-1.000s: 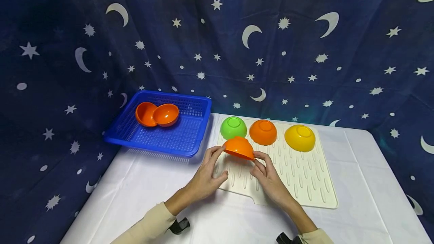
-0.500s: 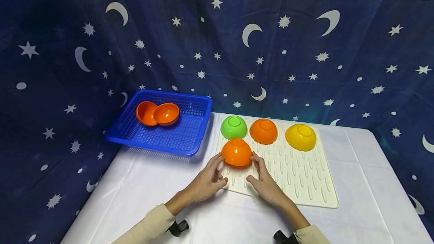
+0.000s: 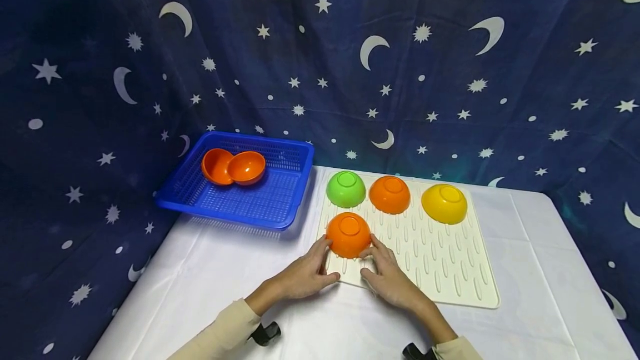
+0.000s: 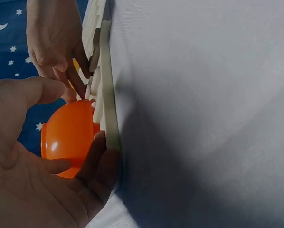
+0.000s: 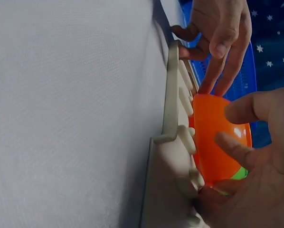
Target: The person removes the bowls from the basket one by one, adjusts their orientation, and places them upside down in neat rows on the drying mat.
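Fingers extended, not clamped: left hand and right hand touch opposite sides of the glossy orange upside-down round bowl between them, apparently rim-down on the cream ribbed plastic-looking mat. Risk: uneven push could skid it into the green upside-down plastic-looking bowl just beyond. Palms roughly facing, thumbs clear.

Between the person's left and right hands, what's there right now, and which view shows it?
An upside-down orange bowl lies between the fingers of the left hand and right hand; all three views show it.
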